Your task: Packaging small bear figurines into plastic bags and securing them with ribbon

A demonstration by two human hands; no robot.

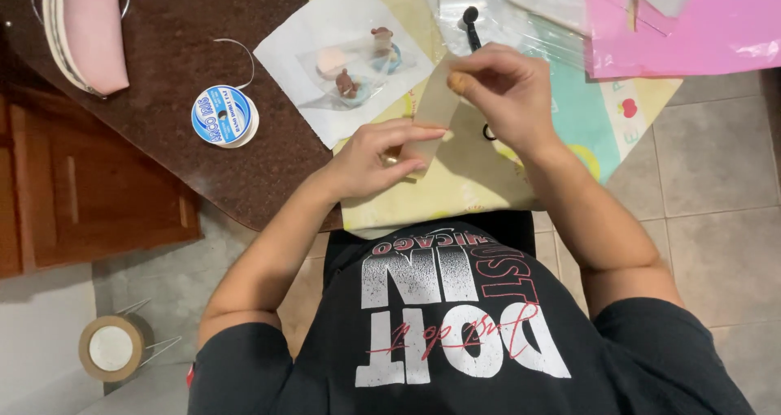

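My left hand [381, 156] and my right hand [506, 89] both hold a small beige strip of paper or tape [432, 106] above a pale yellow patterned sheet [455, 191] on the dark brown table [163, 65]. The left fingers pinch the strip's lower end. At its upper end, the right fingers pinch the strip together with a small tan piece. A black tool [471, 24] lies just beyond my right hand, partly hidden by it.
A white paper [285, 57] bears small figurines, brown and pink, in a clear wrap [358, 69]. A blue-labelled spool of cord [224, 116] lies at left. Pink sheets [700, 24] and clear plastic lie at back right. A pink cloth item [89, 28] sits far left; tape roll [111, 347] below.
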